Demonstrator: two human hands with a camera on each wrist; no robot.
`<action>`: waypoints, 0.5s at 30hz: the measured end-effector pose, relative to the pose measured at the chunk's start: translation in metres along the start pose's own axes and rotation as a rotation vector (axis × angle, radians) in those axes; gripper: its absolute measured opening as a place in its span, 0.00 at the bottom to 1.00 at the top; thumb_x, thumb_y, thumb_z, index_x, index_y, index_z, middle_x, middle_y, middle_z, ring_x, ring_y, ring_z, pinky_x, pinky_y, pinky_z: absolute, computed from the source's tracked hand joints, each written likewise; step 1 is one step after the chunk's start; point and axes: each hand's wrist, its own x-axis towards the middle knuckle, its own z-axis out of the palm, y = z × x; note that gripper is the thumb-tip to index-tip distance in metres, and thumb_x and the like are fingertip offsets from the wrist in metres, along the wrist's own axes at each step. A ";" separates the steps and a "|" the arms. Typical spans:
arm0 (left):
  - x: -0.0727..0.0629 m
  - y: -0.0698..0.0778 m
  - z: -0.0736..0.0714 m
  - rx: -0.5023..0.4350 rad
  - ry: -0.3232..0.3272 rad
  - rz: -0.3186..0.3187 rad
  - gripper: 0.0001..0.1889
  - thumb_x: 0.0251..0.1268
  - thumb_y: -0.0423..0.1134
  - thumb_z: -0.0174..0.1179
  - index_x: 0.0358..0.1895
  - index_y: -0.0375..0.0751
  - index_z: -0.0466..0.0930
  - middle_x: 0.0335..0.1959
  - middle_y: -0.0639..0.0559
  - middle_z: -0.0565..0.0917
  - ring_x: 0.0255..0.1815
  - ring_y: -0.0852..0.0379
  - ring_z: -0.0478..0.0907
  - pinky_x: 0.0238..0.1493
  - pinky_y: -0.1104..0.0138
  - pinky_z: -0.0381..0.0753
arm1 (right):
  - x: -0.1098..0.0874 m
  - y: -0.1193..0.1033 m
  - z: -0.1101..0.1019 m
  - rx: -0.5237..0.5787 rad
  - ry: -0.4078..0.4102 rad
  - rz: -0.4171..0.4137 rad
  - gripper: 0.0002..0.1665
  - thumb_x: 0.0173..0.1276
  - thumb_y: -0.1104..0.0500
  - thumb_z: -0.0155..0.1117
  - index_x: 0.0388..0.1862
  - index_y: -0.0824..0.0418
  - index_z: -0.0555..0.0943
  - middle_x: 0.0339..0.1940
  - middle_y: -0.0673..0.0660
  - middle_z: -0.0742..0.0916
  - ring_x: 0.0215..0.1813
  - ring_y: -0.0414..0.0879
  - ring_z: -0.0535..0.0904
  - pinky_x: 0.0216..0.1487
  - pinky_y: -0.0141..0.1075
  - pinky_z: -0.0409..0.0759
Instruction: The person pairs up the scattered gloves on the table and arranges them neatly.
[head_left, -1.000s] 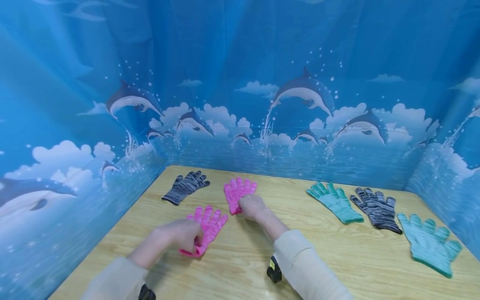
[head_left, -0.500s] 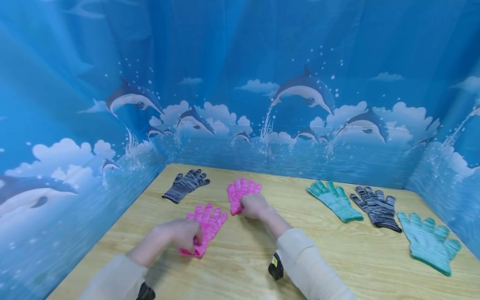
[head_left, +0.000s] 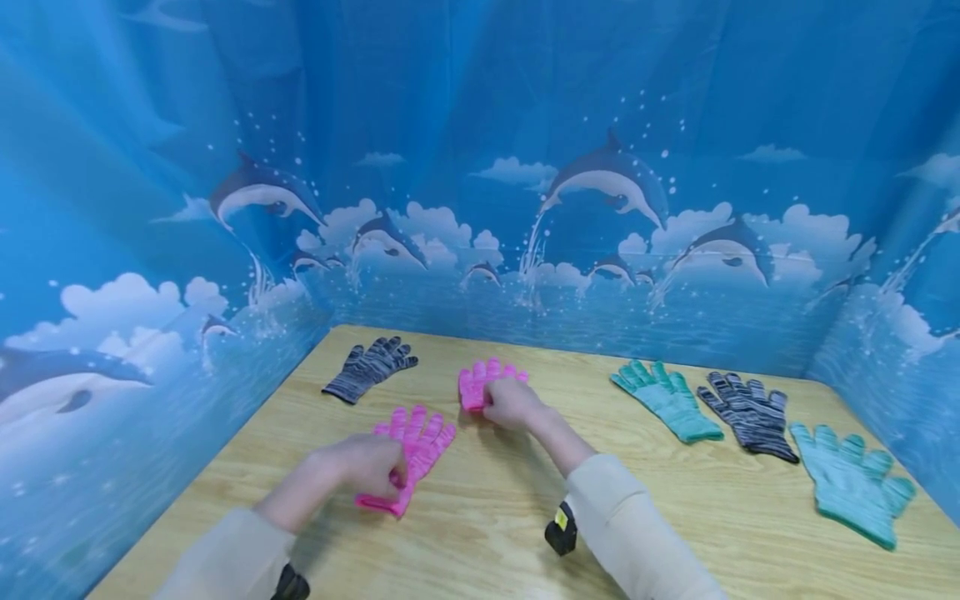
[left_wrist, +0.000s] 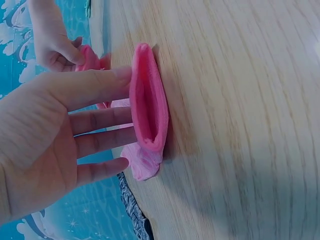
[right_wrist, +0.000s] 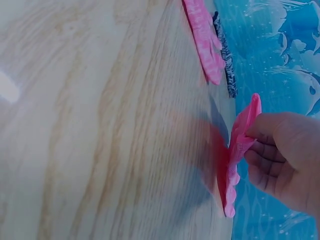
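My left hand [head_left: 367, 467] pinches the cuff of the nearer pink glove [head_left: 424, 443], which lies on the table with its fingers pointing away. In the left wrist view that glove's cuff [left_wrist: 150, 95] gapes, with my thumb and fingertips at its edge. Farther back, my right hand [head_left: 513, 402] pinches the other pink glove [head_left: 472, 387] by the cuff. The right wrist view shows this cuff [right_wrist: 246, 120] raised off the table while the glove's fingers hang low near the surface. My hand hides part of it in the head view.
A grey-black striped glove [head_left: 370, 368] lies at the back left of the wooden table [head_left: 465, 533]. To the right lie a green glove [head_left: 669, 402], another striped glove [head_left: 752, 417] and a lighter green glove [head_left: 853, 483]. A dolphin-print curtain [head_left: 480, 167] encloses the table's back and sides.
My right hand has shifted slightly right with the farther pink glove, whose cuff end has lifted. My left hand and the nearer pink glove stay nearly in place.
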 end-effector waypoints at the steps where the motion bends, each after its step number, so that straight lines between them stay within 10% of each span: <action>1: 0.001 0.000 0.000 0.004 0.000 -0.001 0.13 0.46 0.34 0.63 0.13 0.51 0.70 0.09 0.64 0.60 0.12 0.68 0.51 0.15 0.74 0.52 | 0.000 0.000 -0.001 0.007 0.012 -0.003 0.09 0.54 0.66 0.62 0.19 0.57 0.73 0.16 0.48 0.75 0.20 0.40 0.68 0.23 0.31 0.70; 15: 0.005 0.004 0.003 0.068 0.011 -0.034 0.10 0.37 0.37 0.68 0.18 0.52 0.74 0.16 0.64 0.71 0.19 0.65 0.66 0.22 0.70 0.68 | -0.004 -0.006 -0.009 0.078 0.103 -0.001 0.06 0.52 0.65 0.64 0.26 0.59 0.74 0.21 0.50 0.77 0.26 0.43 0.71 0.29 0.34 0.72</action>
